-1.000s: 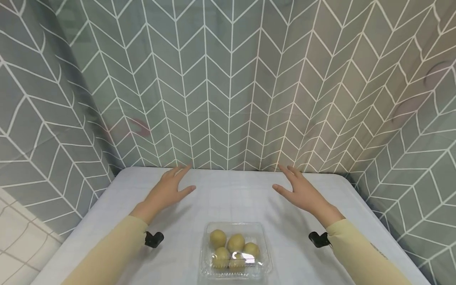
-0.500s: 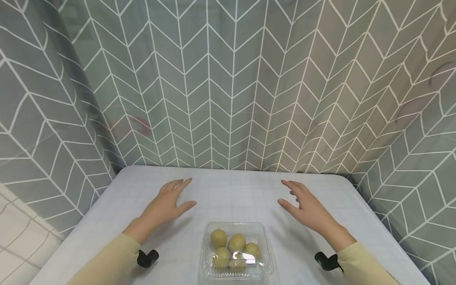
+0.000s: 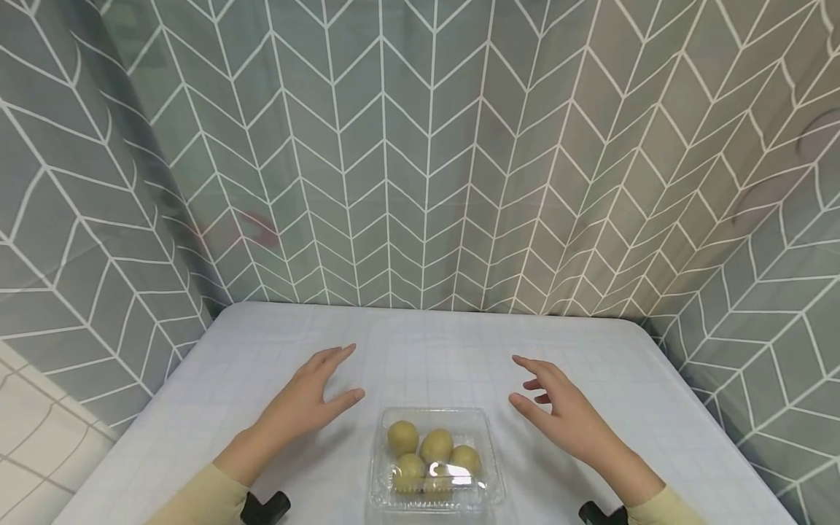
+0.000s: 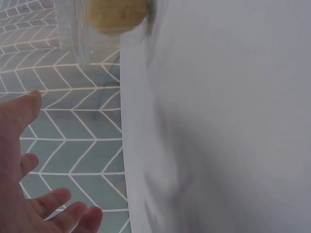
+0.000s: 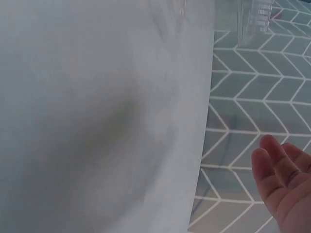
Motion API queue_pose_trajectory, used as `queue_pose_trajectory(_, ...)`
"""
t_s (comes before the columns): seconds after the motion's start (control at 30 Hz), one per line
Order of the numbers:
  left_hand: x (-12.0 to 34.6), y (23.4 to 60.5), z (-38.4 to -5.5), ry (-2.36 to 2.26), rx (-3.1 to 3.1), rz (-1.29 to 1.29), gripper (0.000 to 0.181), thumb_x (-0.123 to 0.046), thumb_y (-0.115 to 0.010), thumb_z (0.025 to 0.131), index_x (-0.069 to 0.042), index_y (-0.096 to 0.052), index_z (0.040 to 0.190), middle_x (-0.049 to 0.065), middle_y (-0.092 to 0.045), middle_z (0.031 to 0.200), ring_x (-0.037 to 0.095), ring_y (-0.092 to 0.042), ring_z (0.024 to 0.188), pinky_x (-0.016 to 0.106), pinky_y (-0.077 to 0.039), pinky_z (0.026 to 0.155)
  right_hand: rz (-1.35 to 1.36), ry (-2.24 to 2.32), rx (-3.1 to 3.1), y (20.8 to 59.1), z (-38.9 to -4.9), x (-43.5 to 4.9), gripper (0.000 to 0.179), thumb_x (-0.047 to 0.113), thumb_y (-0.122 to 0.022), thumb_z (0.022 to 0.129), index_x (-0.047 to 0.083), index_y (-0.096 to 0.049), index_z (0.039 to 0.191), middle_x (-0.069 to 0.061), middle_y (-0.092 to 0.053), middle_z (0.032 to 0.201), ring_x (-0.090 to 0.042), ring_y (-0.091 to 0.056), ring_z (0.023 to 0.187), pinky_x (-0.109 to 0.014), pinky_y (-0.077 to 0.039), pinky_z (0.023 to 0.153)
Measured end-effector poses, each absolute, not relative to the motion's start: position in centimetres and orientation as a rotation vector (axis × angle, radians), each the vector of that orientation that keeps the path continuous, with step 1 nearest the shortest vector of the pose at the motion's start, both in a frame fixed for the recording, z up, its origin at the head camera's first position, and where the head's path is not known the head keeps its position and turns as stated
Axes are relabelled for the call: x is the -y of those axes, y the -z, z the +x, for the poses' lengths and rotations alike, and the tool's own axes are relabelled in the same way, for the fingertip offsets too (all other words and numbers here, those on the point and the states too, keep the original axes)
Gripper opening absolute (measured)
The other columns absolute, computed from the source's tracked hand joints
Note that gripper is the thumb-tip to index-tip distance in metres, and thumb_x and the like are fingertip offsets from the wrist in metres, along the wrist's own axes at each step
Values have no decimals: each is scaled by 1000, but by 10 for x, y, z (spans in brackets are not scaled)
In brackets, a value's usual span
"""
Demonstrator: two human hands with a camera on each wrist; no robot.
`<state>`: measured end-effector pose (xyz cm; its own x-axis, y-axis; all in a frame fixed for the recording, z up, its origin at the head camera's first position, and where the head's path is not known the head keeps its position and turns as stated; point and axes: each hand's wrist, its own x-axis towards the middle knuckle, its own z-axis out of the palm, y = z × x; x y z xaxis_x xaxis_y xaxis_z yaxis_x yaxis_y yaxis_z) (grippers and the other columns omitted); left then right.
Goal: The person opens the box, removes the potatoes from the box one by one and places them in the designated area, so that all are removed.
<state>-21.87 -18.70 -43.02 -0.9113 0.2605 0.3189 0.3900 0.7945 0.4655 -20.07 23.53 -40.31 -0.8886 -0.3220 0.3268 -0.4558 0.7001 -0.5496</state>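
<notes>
A clear plastic clamshell box stands on the white-covered table, near its front middle in the head view. Several round yellow-green fruits lie inside it; their exact kind cannot be told. To the left of the box hovers my left hand, thumb apart from the fingers, holding nothing. My right hand hangs in the air on the box's other side, its fingers loosely bent and nothing in them. Neither hand touches the box. In the left wrist view, one fruit shows at the top through the plastic.
The table has a white cloth and rounded far corners. Behind it and at both sides hangs a grey-green curtain with white chevron lines. Each wrist carries a small black camera. White tiles show at lower left.
Both hands have drawn back and down toward me, from near the table's far edge to nearer the box. The box and fruits have stayed in place.
</notes>
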Motion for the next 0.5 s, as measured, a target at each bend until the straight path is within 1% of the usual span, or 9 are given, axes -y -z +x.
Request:
queue_pose_trajectory(0.07,186,432,-214,808,2750,-496,81,-66,-60,88,-24,-38,153,16,-43,147,39,-46,129,61,-40,98,618,-984,2710,404,-196,-233,55,41,-63,97,28,-44,147,2,-47,142,-17,-61,108,-42,-52,85)
queue_pose_trajectory(0.13,185,433,-210,841,2752,-492,80,-65,-61,88,-24,-38,153,14,-42,148,37,-51,125,58,-43,97,614,-1022,2709,405,-190,-232,55,39,-64,97,30,-44,147,5,-47,142,-17,-62,108,-40,-52,85)
queue_pose_trajectory(0.27,181,434,-200,935,2747,-502,76,-62,-62,89,-25,-40,152,8,-42,148,29,-57,118,44,-52,88,636,-1104,2677,408,-178,-227,56,32,-66,97,29,-43,148,6,-47,142,-19,-63,106,-36,-53,84)
queue_pose_trajectory(0.37,177,434,-190,1030,2731,-514,72,-59,-64,90,-26,-42,150,4,-43,147,26,-56,118,35,-54,83,638,-1178,2668,411,-169,-223,57,30,-65,98,30,-40,149,6,-47,143,-16,-63,104,-33,-52,83)
queue_pose_trajectory(0.5,172,432,-175,1150,2708,-503,68,-55,-67,89,-30,-44,148,-1,-44,146,24,-54,120,30,-54,81,618,-1286,2686,414,-156,-219,57,27,-65,98,34,-39,149,6,-47,142,-11,-63,101,-30,-51,82)
